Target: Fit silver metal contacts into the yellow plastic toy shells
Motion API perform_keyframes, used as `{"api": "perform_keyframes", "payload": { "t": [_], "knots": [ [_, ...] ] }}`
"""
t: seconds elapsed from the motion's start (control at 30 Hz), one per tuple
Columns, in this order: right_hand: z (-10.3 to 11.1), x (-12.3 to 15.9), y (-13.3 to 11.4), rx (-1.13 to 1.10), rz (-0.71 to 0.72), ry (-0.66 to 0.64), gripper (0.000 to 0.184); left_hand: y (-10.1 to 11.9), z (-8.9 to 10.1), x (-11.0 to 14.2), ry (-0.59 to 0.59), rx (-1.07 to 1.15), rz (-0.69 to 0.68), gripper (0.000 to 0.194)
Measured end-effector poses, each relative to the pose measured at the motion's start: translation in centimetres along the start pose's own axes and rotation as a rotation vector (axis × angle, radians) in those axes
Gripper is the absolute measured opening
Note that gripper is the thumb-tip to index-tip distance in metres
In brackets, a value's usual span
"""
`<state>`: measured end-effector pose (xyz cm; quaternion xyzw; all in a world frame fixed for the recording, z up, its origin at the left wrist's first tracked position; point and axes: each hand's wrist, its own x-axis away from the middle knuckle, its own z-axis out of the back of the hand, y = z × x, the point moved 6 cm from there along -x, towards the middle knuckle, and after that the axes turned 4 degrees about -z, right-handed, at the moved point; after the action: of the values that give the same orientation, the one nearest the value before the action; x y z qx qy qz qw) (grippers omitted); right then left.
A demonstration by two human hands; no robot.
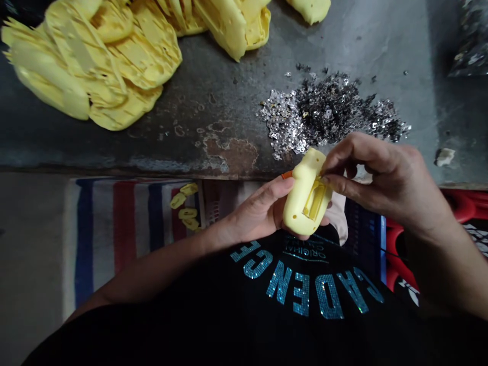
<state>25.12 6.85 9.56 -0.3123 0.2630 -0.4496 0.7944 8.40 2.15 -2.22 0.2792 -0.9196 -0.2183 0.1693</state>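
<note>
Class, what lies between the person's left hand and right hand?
A yellow shell: the left hand holds it, and the right hand has its fingertips at the shell's slot. The head view shows this.

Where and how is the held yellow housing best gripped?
Probably by its smooth, rounded left side, from the left and below, as the left hand holds the yellow housing; that leaves the slot, turned upward, open to the right hand.
</note>
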Motion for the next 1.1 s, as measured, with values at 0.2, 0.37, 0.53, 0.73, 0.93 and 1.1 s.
{"api": "perform_keyframes", "payload": {
  "t": [0.2,0.37,0.53,0.73,0.93,1.1],
  "knots": [
    [-0.7,0.1,-1.3,0.241,0.133,0.05,0.015,0.0,0.3,0.0,0.054,-0.012,-0.028,0.101],
    [-1.3,1.2,-1.5,0.364,0.161,0.196,0.018,0.1,0.1,0.0,0.056,0.006,-0.02,0.096],
    [-0.8,2.8,-0.8,0.282,0.104,0.343,0.018,0.3,0.0,0.1,0.053,0.087,0.021,0.091],
    [-1.2,1.9,1.5,0.043,0.054,0.24,0.019,0.8,-0.1,0.4,0.117,0.022,-0.084,0.072],
    [-2.6,0.6,3.4,-0.168,-0.074,0.048,0.052,1.4,0.1,1.5,0.299,-0.208,-0.213,0.074],
    [-2.8,1.5,2.8,-0.136,-0.051,0.174,0.049,1.2,0.4,2.1,0.335,-0.318,-0.228,0.063]
  ]
}}
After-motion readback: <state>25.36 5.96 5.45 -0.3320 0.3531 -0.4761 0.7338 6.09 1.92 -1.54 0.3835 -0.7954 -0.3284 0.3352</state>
